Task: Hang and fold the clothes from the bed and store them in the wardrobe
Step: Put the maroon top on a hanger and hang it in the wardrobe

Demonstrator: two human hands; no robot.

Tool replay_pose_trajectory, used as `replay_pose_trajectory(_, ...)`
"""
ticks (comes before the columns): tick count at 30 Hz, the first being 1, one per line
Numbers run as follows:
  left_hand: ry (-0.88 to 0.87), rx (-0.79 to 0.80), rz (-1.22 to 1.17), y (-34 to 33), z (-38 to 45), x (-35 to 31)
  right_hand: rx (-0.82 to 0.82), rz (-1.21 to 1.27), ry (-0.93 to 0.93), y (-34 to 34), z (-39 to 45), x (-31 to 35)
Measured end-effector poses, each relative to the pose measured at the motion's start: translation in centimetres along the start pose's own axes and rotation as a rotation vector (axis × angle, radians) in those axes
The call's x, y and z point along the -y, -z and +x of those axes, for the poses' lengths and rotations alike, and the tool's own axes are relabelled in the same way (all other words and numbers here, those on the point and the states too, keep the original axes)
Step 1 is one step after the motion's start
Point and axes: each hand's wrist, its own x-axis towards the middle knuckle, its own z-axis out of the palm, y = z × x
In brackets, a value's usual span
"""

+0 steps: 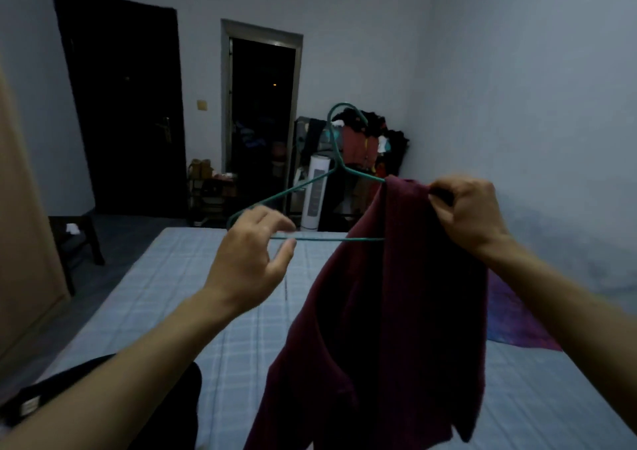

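Right hand (468, 213) pinches the maroon garment (386, 311) over one shoulder of the green hanger (310, 187); left hand (253, 260) hovers spread beside the bare end. Risk: cloth sliding off the thin wire. Black clothing (103, 398) and purple fabric (513, 315) lie on the bed (213, 287).

No legible text, brand, number or sign appears in the head view. A pale tag (29, 407) on the black garment (103, 380) at 7 o'clock carries marks too blurred to read.
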Motion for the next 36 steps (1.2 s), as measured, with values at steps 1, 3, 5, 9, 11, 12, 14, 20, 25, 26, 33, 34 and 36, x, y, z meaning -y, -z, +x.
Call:
replay_pose_trajectory(1, 0.026, 0.022, -0.031, -0.7, -1.3, 0.0, -0.013, -0.014, -0.003, 1.0, -0.1, 0.4)
replay_pose_trajectory(3, 0.147, 0.126, -0.078, -2.6, -3.9, 0.3, -0.042, -0.032, -0.013, 2.5, -0.4, 1.3)
replay_pose_trajectory(5, 0.333, 0.254, -0.116, -4.7, -6.2, 0.4, -0.059, -0.037, -0.033, 3.6, -1.0, 2.1)
replay_pose_trajectory(9, 0.667, 0.5, -0.127, -8.3, -9.8, -0.1, -0.086, -0.025, -0.069, 5.3, -2.5, 2.7)
replay_pose_trajectory(11, 0.791, 0.641, -0.24, -9.5, -11.0, -0.8, -0.101, -0.025, -0.088, 6.1, -3.1, 2.6)
replay_pose_trajectory(12, 0.836, 0.691, -0.336, -10.0, -11.5, -1.3, -0.111, -0.024, -0.096, 6.6, -3.3, 2.5)
replay_pose_trajectory(14, 0.856, 0.699, -0.475, -11.0, -12.1, -2.2, -0.13, -0.022, -0.106, 7.5, -3.8, 2.0)
replay_pose_trajectory(20, 0.727, 0.445, -0.473, -13.6, -11.3, -5.3, -0.145, -0.023, -0.125, 10.1, -5.7, -0.7)
replay_pose_trajectory(25, 0.748, 0.389, -0.526, -13.8, -9.4, -6.0, -0.14, -0.035, -0.128, 12.0, -7.6, -3.9)
replay_pose_trajectory(26, 0.757, 0.378, -0.554, -13.3, -8.8, -5.8, -0.138, -0.036, -0.124, 12.4, -8.0, -4.7)
replay_pose_trajectory(33, 0.777, 0.246, -0.626, -6.2, -2.1, -3.6, -0.122, 0.1, -0.119, 13.9, -10.9, -9.4)
replay_pose_trajectory(34, 0.766, 0.238, -0.614, -5.3, -1.1, -3.6, -0.107, 0.13, -0.116, 13.8, -11.3, -9.8)
replay_pose_trajectory(36, 0.743, 0.213, -0.589, -3.6, 0.8, -3.7, -0.075, 0.186, -0.107, 13.4, -12.1, -10.5)
